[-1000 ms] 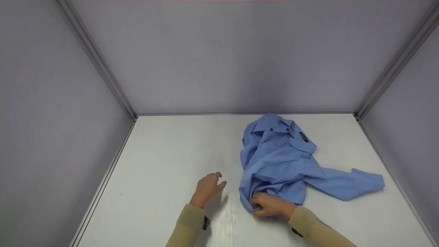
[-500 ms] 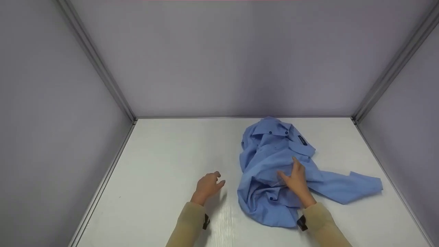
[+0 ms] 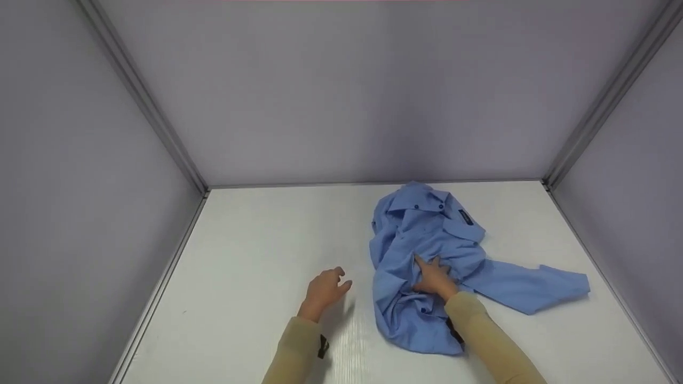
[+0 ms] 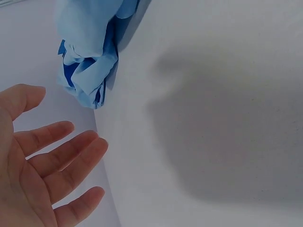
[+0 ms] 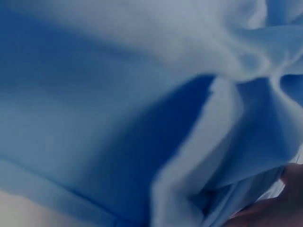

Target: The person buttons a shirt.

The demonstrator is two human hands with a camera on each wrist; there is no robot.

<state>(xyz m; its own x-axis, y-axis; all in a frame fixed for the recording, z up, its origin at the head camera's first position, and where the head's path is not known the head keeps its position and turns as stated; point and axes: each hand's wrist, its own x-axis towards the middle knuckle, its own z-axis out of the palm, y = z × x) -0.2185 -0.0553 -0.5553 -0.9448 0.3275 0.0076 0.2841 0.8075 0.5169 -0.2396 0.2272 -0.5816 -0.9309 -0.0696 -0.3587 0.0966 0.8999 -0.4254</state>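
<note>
A light blue collared shirt [image 3: 413, 229] with dark buttons and a small dark label lies crumpled right of the middle in the head view. One sleeve [image 3: 533, 290] stretches out to the right. My right hand [image 3: 435, 280] rests on the lower half of the shirt, fingers spread over the folds. Cloth fills most of the right wrist view, where only part of the hand [image 5: 279, 208] shows at the lower right. To the left of the shirt, my left hand [image 3: 324, 290] hovers over the table with fingers loosely bent and nothing in them, as the left wrist view also shows.
The white table [image 3: 256, 256] is bounded by a grey back panel [image 3: 331, 96] and side panels, with metal rails at the corners. A dark band [image 3: 323, 346] shows at my left wrist.
My right hand has let go of the shirt's lower edge, moved up and come down on its middle. The shirt's lower part now spreads nearer to me. My left hand has hardly moved.
</note>
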